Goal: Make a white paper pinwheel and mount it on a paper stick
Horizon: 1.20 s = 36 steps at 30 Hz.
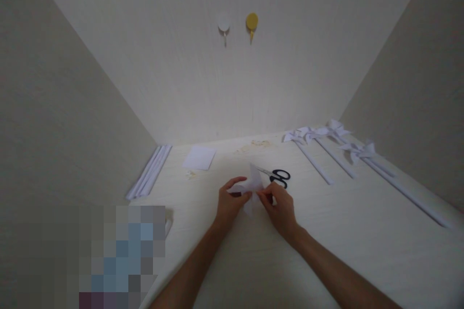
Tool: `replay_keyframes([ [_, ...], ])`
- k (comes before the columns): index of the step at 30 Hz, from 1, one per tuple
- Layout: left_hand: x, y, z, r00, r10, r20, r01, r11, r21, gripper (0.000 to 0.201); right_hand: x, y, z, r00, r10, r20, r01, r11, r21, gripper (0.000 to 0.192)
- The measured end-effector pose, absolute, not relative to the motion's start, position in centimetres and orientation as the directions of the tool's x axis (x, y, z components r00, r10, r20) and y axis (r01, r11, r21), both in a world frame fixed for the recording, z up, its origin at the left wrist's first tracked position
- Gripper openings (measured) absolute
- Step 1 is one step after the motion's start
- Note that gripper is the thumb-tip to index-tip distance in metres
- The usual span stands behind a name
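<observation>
Two hands pinch white paper; one tip points forward (long axis unclear)

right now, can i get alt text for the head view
A person's left hand and right hand hold a folded white paper over a pale table. Black-handled scissors lie just beyond; white paper pinwheels on sticks at right, a square sheet and white paper tubes at left.
</observation>
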State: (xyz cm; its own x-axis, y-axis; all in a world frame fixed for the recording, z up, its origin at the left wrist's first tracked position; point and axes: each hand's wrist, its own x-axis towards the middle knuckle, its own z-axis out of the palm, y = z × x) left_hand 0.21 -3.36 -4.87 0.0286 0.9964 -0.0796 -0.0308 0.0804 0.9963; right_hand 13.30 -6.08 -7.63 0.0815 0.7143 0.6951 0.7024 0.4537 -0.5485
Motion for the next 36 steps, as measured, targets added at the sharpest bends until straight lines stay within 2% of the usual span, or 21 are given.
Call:
replay_keyframes([
  [5, 0.0, -3.17, -5.14, 0.094, 0.992, -0.088, -0.097, 0.097, 0.991, 0.047, 13.25, -6.03, -7.46, 0.138, 0.77, 0.623, 0.722, 0.352, -0.595, 0.022],
  [9, 0.11, -3.24, -4.93, 0.081, 0.987, -0.139, -0.078, 0.145, 0.986, 0.049, 13.27, -6.0, -7.36, 0.146, 0.787, 0.6, 0.698, 0.347, -0.626, 0.022],
  [14, 0.13, -3.12, -5.21, 0.063, 0.99, -0.123, -0.091, 0.129, 0.987, 0.048, 13.37, -5.95, -7.44, 0.162, 0.785, 0.597, 0.677, 0.352, -0.647, 0.021],
  [31, 0.27, -3.25, -4.76, 0.053, 0.987, -0.155, -0.076, 0.159, 0.984, 0.048, 13.47, -6.02, -7.23, 0.095, 0.754, 0.65, 0.702, 0.413, -0.581, 0.023],
  [36, 0.23, -3.31, -4.67, 0.061, 0.987, -0.15, -0.068, 0.155, 0.986, 0.051, 13.32, -6.12, -7.21, 0.024, 0.706, 0.708, 0.762, 0.445, -0.47, 0.023],
])
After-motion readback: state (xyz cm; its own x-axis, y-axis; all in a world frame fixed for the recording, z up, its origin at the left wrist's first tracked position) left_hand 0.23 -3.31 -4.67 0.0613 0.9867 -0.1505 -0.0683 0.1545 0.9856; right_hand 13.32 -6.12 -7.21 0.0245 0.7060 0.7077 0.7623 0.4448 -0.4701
